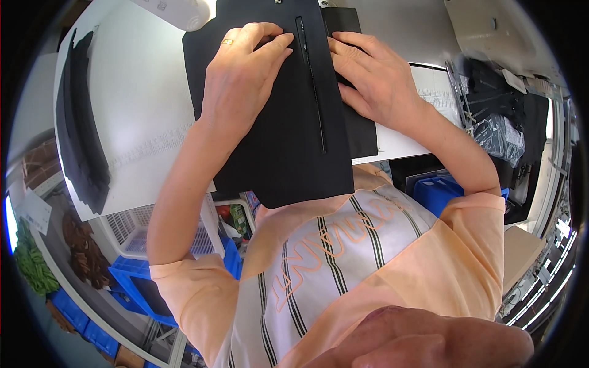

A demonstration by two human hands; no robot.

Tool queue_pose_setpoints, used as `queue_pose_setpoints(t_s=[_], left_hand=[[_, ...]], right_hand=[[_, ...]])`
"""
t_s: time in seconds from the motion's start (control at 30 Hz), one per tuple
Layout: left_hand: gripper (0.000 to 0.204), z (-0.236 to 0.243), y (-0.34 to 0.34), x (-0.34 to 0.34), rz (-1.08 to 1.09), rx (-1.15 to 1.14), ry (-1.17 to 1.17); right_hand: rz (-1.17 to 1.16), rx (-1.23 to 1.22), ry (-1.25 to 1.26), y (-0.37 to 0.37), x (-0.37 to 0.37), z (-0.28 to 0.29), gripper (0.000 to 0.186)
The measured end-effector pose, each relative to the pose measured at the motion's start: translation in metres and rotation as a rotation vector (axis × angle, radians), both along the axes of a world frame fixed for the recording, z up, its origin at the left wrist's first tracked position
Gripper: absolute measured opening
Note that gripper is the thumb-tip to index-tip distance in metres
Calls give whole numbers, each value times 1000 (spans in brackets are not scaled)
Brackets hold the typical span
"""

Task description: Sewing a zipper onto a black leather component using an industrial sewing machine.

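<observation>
Both the left hand (pixel 242 76), fingertips narrowly bunched, any pinch unclear, and the right hand (pixel 381 80), loosely spread, should keep the black fabric panel (pixel 264 156) smooth along its zipper (pixel 313 83).

1 white basket (pixel 130 228) sits near a blue crate (pixel 127 277).

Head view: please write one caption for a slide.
Left hand and right hand flank the zipper in black fabric.

The cloth panel (pixel 276 147) looks matt, the white tabletop (pixel 138 86) smooth.
</observation>
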State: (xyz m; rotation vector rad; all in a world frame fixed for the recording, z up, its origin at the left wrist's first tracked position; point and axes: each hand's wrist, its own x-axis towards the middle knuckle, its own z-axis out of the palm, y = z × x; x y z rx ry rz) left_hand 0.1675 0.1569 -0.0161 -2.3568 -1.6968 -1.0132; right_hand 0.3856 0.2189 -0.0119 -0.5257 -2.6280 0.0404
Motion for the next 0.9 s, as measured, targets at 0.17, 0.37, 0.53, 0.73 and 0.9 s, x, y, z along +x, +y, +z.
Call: queue_pose_setpoints(t_s=[0.17, 0.37, 0.53, 0.73, 0.9], left_hand=[[21, -4, 4, 2, 6, 39, -51], [23, -3, 3, 3, -13, 57, -61], [24, -3, 1, 5, 1, 5, -60], [24, 4, 1, 7, -3, -128, -147], [27, 2, 3, 5, -47, -35, -71]], right_hand=[[1, 0, -9, 2, 0, -2, 40], [2, -7, -13, 1, 0, -3, 40], [6, -17, -6, 0, -1, -2, 36], [62, 10, -36, 4, -2, 8, 38], [87, -6, -29, 5, 0, -1, 44]])
